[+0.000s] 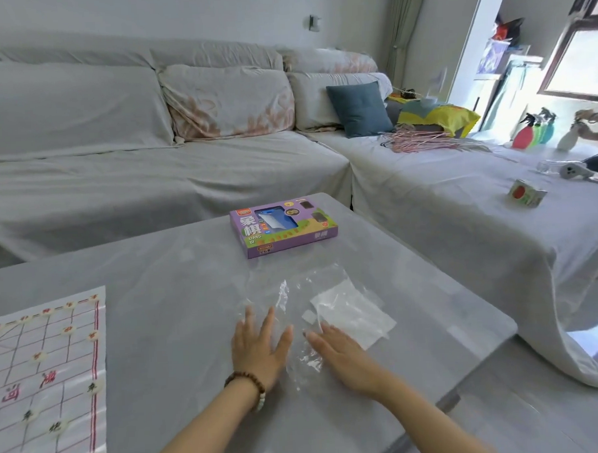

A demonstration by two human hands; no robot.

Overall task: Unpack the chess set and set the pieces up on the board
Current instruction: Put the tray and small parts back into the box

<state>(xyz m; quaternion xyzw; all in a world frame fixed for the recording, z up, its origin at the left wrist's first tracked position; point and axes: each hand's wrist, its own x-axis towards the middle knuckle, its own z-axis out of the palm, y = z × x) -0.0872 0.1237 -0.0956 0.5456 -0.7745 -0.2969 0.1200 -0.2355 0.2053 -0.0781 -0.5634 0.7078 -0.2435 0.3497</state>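
Pieces (95,387) sit on the board (40,374), a white sheet with red lines lying flat at the near left of the table (172,266). They are pale round discs, scattered over the grid's line crossings and along its far and right edges. The sheet runs out of view at the left and near edges.

The box (284,225), purple with printed characters, lies flat and shut towards the far side of the table, well apart from the board.

Between the box and you lies a clear bag (293,295), crinkled and spread on the tabletop. A white slip (352,313) shows at its right part; you cannot tell whether it is inside the bag or under it.

Your left hand (258,348) lies palm down on the bag's left part, fingers straight and spread, grasping nothing. A bead bracelet (246,386) is on that wrist. Your right hand (341,354) lies flat just beside it on the bag, fingers straight and together, tips at the near corner of the slip, also grasping nothing. The two hands are near each other but apart.

Beyond the table stands a sofa (151,164) under a pale cover, with a blue cushion (359,109) at its far right. To the right, hangers (413,141) and a small carton (525,192) lie on the covered seat. Coloured spray bottles (533,132) stand at the far right, where another person's hand (591,117) shows.
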